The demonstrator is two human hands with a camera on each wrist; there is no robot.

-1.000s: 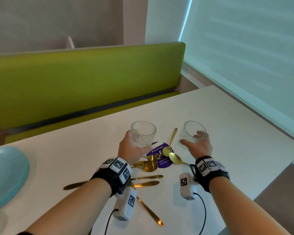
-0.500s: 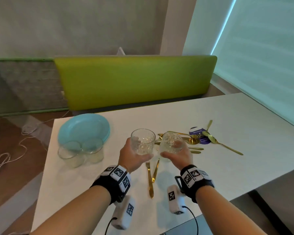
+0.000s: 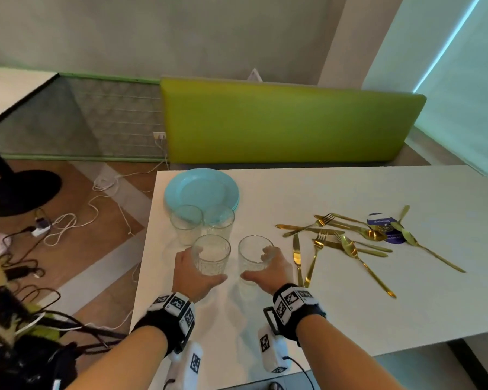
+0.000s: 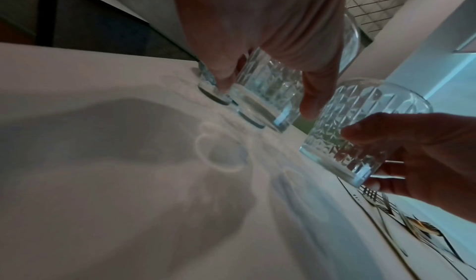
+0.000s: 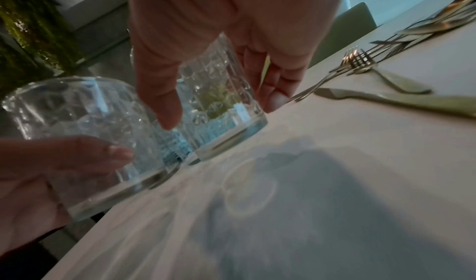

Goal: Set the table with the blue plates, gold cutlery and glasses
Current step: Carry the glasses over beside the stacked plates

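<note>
A glass is gripped by the left hand and a second glass by the right hand, fingers curled round each, just above the table beside two standing glasses. They are apparently being grouped; gentle lowering and release are called for next.

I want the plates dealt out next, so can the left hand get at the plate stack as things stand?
Probably not yet. The left hand grips a glass, and two more glasses stand between it and the plates. It would have to let go first, then reach over or around them.
</note>
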